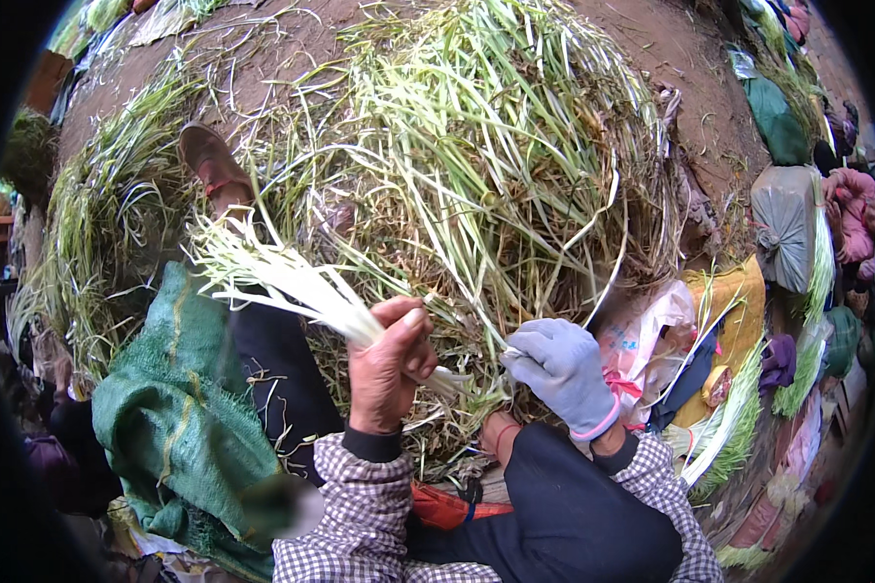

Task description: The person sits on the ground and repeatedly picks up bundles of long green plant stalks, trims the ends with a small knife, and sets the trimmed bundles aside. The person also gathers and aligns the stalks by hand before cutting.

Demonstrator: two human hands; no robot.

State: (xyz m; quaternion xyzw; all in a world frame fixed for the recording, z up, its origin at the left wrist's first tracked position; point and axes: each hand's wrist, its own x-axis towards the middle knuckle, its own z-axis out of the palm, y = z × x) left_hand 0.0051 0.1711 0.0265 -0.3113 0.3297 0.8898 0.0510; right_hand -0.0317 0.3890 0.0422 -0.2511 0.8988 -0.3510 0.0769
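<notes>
My bare left hand (394, 364) is closed around a bunch of pale leafy stalks (313, 291). Their whitish, loose ends fan out to the upper left, and the other ends poke out below my fist. A grey-blue glove with a pink cuff covers my right hand (558, 372). Its fingertips are pinched together on a thin green stalk (485, 313) that slants down from the heap. Right in front of me rises this large heap of long green and yellowing stalks (496, 146), with brown, withered leaves mixed in.
A green woven sack (182, 408) lies by my left leg. On the right are a pinkish plastic bag (652, 335), a yellow cloth (733, 299) and a tidy bundle of stalks (729, 437). Farther right, a person in pink (853, 211) is beside a grey wrapped bale (784, 226).
</notes>
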